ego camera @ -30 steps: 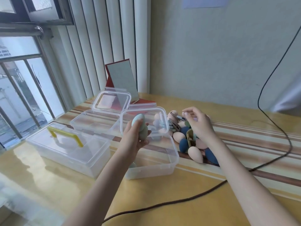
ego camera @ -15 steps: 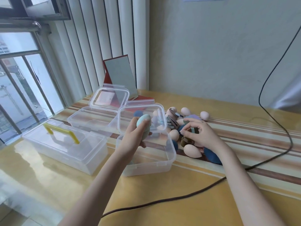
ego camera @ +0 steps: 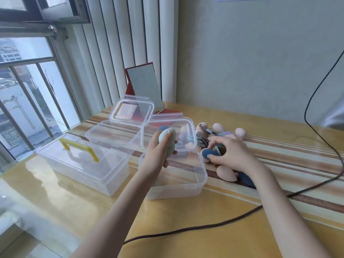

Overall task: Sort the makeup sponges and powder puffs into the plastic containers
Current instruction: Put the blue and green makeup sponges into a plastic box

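The right hand (ego camera: 230, 151) has dropped into the sponge pile (ego camera: 219, 138), fingers now pinching a dark blue sponge (ego camera: 209, 153). The left hand (ego camera: 158, 153) still grips the pale green sponge (ego camera: 166, 135) above the open container (ego camera: 202, 175). Sponges beneath the right hand are hidden.

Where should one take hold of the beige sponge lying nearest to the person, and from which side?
Grip the beige sponge across its wide rounded end, coming from above. It lies flat on the table, and the right forearm probably blocks the right side.
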{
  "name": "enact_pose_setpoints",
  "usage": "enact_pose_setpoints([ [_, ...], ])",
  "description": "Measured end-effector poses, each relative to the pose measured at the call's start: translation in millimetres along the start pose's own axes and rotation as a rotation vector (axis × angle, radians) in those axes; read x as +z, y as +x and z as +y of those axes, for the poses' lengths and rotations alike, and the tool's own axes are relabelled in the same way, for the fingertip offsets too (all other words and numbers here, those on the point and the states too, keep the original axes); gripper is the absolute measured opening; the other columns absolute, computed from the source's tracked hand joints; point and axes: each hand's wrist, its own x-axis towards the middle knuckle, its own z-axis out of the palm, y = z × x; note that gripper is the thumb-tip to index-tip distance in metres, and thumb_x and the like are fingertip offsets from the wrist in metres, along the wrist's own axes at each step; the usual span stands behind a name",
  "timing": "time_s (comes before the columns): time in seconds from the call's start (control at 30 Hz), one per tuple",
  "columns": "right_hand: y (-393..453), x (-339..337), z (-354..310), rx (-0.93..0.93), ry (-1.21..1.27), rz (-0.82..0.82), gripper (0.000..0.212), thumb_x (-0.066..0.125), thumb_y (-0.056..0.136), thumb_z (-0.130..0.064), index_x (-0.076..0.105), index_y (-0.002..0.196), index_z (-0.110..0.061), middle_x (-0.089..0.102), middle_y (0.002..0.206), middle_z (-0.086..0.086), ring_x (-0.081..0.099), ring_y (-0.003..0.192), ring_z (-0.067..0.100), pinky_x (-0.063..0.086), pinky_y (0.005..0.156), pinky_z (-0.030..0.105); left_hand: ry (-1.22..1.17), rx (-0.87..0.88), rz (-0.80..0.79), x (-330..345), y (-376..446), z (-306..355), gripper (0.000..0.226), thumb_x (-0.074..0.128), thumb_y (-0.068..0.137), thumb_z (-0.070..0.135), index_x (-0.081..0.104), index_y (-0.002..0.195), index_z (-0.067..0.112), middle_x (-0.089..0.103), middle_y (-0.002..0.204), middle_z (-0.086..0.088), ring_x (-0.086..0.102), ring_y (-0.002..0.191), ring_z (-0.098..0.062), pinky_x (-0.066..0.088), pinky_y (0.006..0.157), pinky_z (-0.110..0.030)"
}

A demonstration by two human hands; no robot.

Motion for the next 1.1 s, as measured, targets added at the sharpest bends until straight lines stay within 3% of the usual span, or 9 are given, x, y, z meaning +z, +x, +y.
enact_pose_setpoints([
  [0.1, -2.7, -16.8, -16.1, -0.004, 0.302, 0.151, 0.015, 0.066, 0.073, -0.043, 0.06, 0.087, -0.043, 0.067, 0.084, -0.02, 0.059, 0.081, -0.002, 0.045, 0.069, 0.025, -0.072, -0.002, 0.057, -0.6, 1.4, 0.5, 0.034, 0.045, 0.081, 0.059, 0.057, 0.1, 0.033, 0.067, 0.083, 0.007, 0.061, 0.058, -0.005, 0.034, 0.039, -0.021],
  [0.23, -8.8, -7.9, -55.7, -0.163, 0.579, -0.156, 0.031, 0.064, 0.089, -0.018, 0.068, 0.104, -0.045, 0.069, 0.106, -0.016, 0.064, 0.099, 0.002, 0.05, 0.085, 0.019, -0.142, -0.025, 0.169, -6.1, 3.8, 1.8, 0.04, 0.042, 0.085, 0.058, 0.056, 0.102, 0.026, 0.066, 0.082, -0.002, 0.056, 0.049, -0.007, 0.034, 0.039, -0.019],
  [0.3, -7.8, 2.9, -68.2, -0.133, 0.539, -0.248, 0.036, 0.064, 0.09, -0.014, 0.066, 0.109, -0.045, 0.068, 0.11, -0.009, 0.065, 0.097, 0.008, 0.05, 0.088, 0.022, -0.158, -0.015, 0.205, -12.9, 3.1, 1.0, 0.034, 0.039, 0.093, 0.054, 0.056, 0.1, 0.025, 0.067, 0.079, -0.003, 0.054, 0.046, -0.008, 0.035, 0.039, -0.018],
  [0.37, -3.4, 9.8, -77.8, -0.068, 0.512, -0.273, 0.033, 0.069, 0.085, -0.013, 0.063, 0.104, -0.041, 0.07, 0.1, -0.009, 0.067, 0.086, 0.006, 0.052, 0.082, 0.023, -0.157, 0.0, 0.243, -20.4, 2.2, 0.7, 0.033, 0.037, 0.096, 0.05, 0.057, 0.095, 0.024, 0.067, 0.072, -0.001, 0.053, 0.043, -0.008, 0.037, 0.038, -0.018],
  [0.5, 8.9, 22.8, -94.6, -0.068, 0.29, -0.299, 0.016, 0.076, 0.077, -0.018, 0.066, 0.081, -0.029, 0.071, 0.082, -0.012, 0.066, 0.083, 0.003, 0.053, 0.081, 0.029, -0.106, 0.126, 0.285, -28.8, 0.2, 3.1, 0.031, 0.037, 0.099, 0.044, 0.055, 0.085, 0.023, 0.062, 0.079, -0.017, 0.053, 0.045, -0.008, 0.039, 0.038, -0.018],
  [0.7, 14.5, 52.2, -100.4, -0.073, 0.092, -0.318, 0.019, 0.073, 0.075, -0.015, 0.068, 0.072, -0.033, 0.061, 0.073, -0.013, 0.057, 0.071, 0.004, 0.051, 0.068, 0.027, -0.016, 0.139, 0.211, -32.6, 1.3, -4.6, 0.044, 0.036, 0.1, 0.043, 0.058, 0.092, 0.006, 0.057, 0.093, -0.034, 0.056, 0.051, -0.01, 0.04, 0.037, -0.017],
  [0.87, 13.0, 74.4, -101.1, -0.035, 0.075, -0.202, 0.015, 0.07, 0.072, -0.028, 0.063, 0.068, -0.04, 0.06, 0.069, -0.017, 0.059, 0.073, 0.008, 0.053, 0.077, 0.041, -0.018, 0.083, 0.182, -33.1, 4.0, -5.6, 0.043, 0.037, 0.098, 0.046, 0.058, 0.091, 0.009, 0.058, 0.092, -0.028, 0.057, 0.054, -0.013, 0.038, 0.038, -0.017],
  [1.0, 14.5, 75.3, -101.2, -0.016, 0.117, -0.18, 0.018, 0.068, 0.071, -0.027, 0.061, 0.07, -0.043, 0.061, 0.066, -0.016, 0.06, 0.07, 0.007, 0.053, 0.078, 0.04, 0.179, 0.1, 0.155, -31.9, 3.8, -8.3, 0.043, 0.033, 0.097, 0.054, 0.056, 0.092, 0.019, 0.059, 0.085, -0.011, 0.06, 0.082, -0.035, 0.043, 0.062, -0.034],
  [1.1, 13.9, 75.7, -99.6, -0.02, 0.135, -0.182, 0.023, 0.067, 0.075, -0.021, 0.052, 0.074, -0.039, 0.063, 0.07, -0.012, 0.061, 0.067, 0.007, 0.054, 0.078, 0.04, 0.371, 0.122, 0.146, -30.8, 2.0, -6.9, 0.047, 0.029, 0.093, 0.06, 0.054, 0.091, 0.019, 0.057, 0.081, -0.001, 0.058, 0.081, -0.028, 0.048, 0.074, -0.043],
])
